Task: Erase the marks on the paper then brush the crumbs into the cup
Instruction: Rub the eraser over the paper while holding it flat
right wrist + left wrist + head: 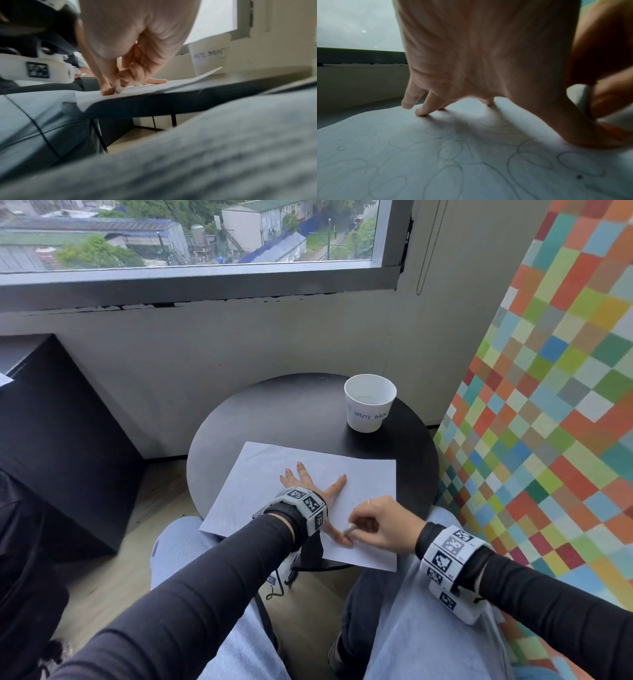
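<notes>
A white sheet of paper [363, 484] with faint pencil loops [450, 152] lies on a round black table [291, 412]. My left hand [308, 484] is spread flat on the paper [385, 148], fingers [421, 111] pressing it down. My right hand [376, 525] pinches a white eraser [350, 530] against the paper's near edge, right beside my left thumb. The eraser [578, 94] shows white between the right fingers, and its tip [120, 88] touches the sheet. A white paper cup [369, 402] marked "WASTE BASKET" stands upright at the table's far right.
Small dark crumbs [356, 499] lie on the paper right of my left hand. A black cabinet [58, 440] stands to the left, a colourful checked panel [548, 405] to the right. My knees in light jeans [411, 611] sit under the table's near edge.
</notes>
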`<state>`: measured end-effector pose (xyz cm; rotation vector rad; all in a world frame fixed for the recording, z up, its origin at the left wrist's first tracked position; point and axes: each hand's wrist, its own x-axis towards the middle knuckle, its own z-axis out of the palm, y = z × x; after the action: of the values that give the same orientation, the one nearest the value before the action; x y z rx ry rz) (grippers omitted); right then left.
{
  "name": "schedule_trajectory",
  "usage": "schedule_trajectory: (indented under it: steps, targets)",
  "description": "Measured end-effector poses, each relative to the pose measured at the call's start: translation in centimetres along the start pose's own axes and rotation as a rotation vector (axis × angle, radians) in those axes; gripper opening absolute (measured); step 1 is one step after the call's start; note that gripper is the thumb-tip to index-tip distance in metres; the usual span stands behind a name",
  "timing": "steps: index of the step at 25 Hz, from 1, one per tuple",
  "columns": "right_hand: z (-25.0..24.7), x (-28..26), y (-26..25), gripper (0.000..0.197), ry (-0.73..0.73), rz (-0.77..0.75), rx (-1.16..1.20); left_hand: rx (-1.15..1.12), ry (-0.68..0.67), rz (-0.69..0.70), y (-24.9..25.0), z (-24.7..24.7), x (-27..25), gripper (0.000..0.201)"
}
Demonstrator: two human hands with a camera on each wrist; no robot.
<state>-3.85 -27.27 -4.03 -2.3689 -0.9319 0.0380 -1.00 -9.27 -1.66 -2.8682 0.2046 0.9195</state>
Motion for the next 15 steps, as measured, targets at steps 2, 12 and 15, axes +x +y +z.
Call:
schedule_trajectory:
  steps: [2,12,15]
  targets:
    - [-0.1,0.1,0.3,0.016,0.027,0.026,0.002,0.005,0.004,0.002,0.0,-0.1,0.0,0.143]
    - [-0.4,0.5,0.8,0.017,0.142,0.079,-0.061,0.009,0.007,0.003,0.0,-0.2,-0.4,0.142]
    - [0.4,0.2,-0.1,0.016,0.013,-0.009,-0.029,0.002,0.006,0.005,0.0,-0.2,-0.3,0.142]
